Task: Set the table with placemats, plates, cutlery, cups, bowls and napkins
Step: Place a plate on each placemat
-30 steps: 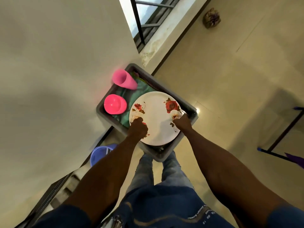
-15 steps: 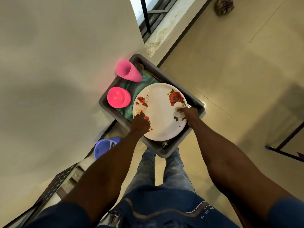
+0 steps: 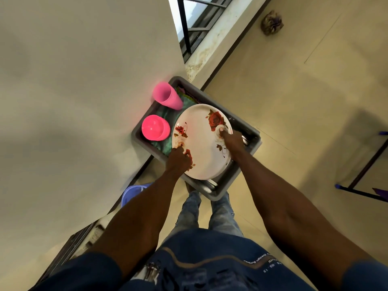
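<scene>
The person stands over a grey tub [image 3: 249, 156] on the floor by the wall and has both hands on a white plate [image 3: 202, 143] printed with red roses. The left hand [image 3: 178, 159] grips the near-left rim with curled fingers; the right hand [image 3: 233, 141] grips the right rim, thumb pressed flat on the face. The plate sits tilted inside the tub, over a green cloth [image 3: 165, 116]. Two pink cups stand to its left in the tub: one cup [image 3: 167, 98] leaning at the far corner, the other cup [image 3: 155, 127] nearer, mouth up. Something metal, perhaps cutlery [image 3: 211, 185], shows under the plate's near edge. A blue bucket [image 3: 133, 192] stands by the wall.
</scene>
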`<state>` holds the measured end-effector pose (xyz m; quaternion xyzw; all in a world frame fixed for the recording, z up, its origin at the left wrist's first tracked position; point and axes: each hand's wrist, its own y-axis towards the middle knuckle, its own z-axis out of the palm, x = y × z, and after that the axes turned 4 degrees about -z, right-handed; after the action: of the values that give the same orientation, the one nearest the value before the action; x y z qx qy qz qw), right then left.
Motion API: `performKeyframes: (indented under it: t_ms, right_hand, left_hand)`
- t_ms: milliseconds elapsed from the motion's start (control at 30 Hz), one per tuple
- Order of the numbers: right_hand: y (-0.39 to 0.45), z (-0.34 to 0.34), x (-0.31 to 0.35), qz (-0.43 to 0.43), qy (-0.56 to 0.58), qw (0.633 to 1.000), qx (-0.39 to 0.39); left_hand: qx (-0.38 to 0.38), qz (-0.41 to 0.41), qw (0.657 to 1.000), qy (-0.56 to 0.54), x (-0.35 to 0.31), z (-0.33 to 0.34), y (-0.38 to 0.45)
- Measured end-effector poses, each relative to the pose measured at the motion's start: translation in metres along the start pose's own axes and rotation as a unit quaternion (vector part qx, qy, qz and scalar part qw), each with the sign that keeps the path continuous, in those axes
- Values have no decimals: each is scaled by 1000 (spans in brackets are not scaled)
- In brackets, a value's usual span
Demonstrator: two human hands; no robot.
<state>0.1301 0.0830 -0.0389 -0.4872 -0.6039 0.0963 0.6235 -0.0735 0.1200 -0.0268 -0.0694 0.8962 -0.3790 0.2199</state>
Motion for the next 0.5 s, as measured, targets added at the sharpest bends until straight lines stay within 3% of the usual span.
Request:
performKeyframes:
  t_ms: [133,300,400,500]
  right_hand:
    - [-31,-6,3,-30,17,999,-36]
    - [-92,-48,-6,-16,205,975,-83]
    - [-130,-73,-18,-8,314,946,-78]
    - [-164,-98,-38,-22,397,915,-71]
  left_hand:
    - [-21,13,1000,-11,13,-16,-5]
    - [3,-33,995,-94,16,-51,-13]
    - [102,-15,972,-210,-4,-64,-22]
    - [273,21,904,-329,-34,-71,-46]
